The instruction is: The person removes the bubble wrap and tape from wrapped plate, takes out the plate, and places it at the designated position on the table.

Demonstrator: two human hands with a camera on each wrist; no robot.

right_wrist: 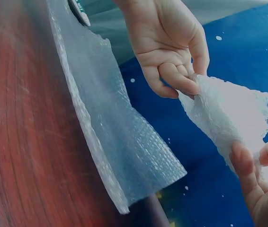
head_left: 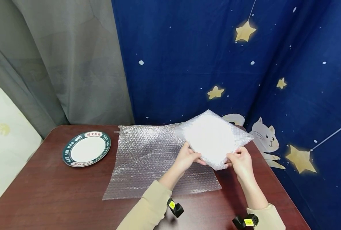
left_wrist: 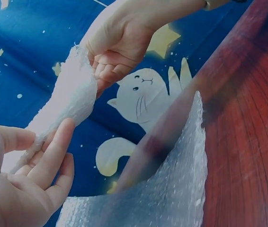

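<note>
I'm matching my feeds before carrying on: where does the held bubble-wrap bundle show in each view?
Head: bundle right of centre, above the table's right part.
Left wrist: bundle at left.
Right wrist: bundle at right.
Shared landmark: the blue curtain, behind the bundle in all three.

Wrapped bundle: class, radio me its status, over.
Left hand, right hand: gripping wrapped bundle. Bundle raised above table. Nothing visibly blocking; plate, loose sheet mostly leftward.
</note>
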